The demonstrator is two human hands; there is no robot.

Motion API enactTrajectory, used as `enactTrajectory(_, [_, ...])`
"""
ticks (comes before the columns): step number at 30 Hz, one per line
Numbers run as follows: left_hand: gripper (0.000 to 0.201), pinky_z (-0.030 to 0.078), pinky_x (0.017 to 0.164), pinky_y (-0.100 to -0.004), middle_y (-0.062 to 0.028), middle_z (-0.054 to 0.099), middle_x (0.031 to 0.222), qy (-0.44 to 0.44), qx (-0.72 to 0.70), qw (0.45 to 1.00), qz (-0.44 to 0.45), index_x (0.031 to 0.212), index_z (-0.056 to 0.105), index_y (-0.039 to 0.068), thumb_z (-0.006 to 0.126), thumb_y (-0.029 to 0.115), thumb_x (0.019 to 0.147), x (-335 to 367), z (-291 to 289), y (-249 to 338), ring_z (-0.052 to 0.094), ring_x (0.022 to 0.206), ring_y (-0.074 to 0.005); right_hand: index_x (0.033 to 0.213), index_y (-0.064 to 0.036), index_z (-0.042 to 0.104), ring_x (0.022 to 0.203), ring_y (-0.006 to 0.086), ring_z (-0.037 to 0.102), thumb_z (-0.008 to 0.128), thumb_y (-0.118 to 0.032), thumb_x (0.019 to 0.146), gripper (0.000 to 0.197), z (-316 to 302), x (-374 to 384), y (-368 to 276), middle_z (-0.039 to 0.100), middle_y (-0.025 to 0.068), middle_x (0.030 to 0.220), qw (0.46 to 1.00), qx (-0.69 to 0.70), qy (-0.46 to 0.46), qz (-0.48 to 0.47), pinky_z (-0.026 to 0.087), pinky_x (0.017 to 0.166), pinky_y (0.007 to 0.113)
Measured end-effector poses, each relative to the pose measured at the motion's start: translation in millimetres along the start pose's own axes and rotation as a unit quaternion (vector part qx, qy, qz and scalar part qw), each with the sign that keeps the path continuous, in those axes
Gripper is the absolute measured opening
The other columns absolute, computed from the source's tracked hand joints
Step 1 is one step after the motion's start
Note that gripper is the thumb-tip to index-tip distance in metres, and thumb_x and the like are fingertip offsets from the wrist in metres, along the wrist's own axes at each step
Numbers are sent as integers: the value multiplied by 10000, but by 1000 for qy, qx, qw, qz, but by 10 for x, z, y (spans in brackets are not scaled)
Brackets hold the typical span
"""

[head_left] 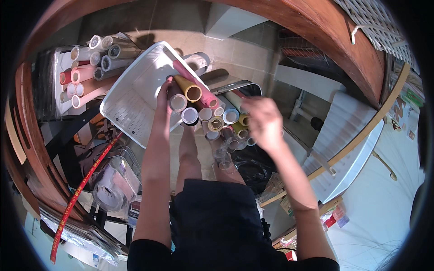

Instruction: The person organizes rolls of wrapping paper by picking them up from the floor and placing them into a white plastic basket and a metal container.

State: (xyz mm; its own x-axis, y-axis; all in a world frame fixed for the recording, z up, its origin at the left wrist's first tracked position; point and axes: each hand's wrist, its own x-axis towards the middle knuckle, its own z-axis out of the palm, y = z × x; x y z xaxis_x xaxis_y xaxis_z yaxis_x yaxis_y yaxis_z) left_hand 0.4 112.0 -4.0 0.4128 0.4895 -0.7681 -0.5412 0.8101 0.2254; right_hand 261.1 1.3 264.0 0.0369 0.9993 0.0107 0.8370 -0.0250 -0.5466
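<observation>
My left hand (163, 95) grips a brown paper roll (176, 98) by its end, at the edge of a tilted white perforated basket (131, 99). Beside that roll lie a mustard-yellow roll (190, 89) and a pink roll (199, 88). Below them stands a cluster of several upright rolls (226, 124) in green, yellow, pink and clear wrap. My right hand (264, 122) hovers over the right side of that cluster, blurred, fingers curled; I cannot tell whether it holds one.
A stack of pink, grey and white rolls (88, 67) lies on a shelf at the upper left. A red strip (83, 180) hangs at the left. A curved wooden counter edge (325, 36) arcs above, with a white ribbed panel (348, 131) at the right.
</observation>
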Motion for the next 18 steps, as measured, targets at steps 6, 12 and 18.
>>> enactTrajectory(6, [458, 422, 1010, -348, -103, 553, 1278, -3, -40, 996, 84, 1320, 461, 5, 426, 303, 972, -358, -74, -186, 534, 1174, -222, 1362, -173, 455, 1187, 368, 483, 537, 59, 751, 659, -233, -826, 625, 434, 187, 1314, 972, -84, -218, 11, 446, 991, 421])
enactTrajectory(12, [485, 410, 1025, -362, -125, 503, 1331, 120, 69, 975, 174, 1369, 405, 19, 391, 318, 987, -756, 484, -259, 511, 1206, -233, 1287, -176, 496, 1220, 338, 437, 562, -119, 783, 512, 237, -672, 891, 455, 144, 1225, 954, -134, -207, -171, 404, 1029, 428])
enactTrajectory(18, [506, 395, 1041, -366, -127, 494, 1348, 117, 67, 970, 201, 1383, 387, 17, 393, 330, 987, -721, 406, -303, 500, 1221, -238, 1031, -167, 527, 1225, 301, 442, 565, -187, 788, 247, 397, -668, 1109, 491, 113, 1201, 945, -131, -128, -272, 314, 1085, 561])
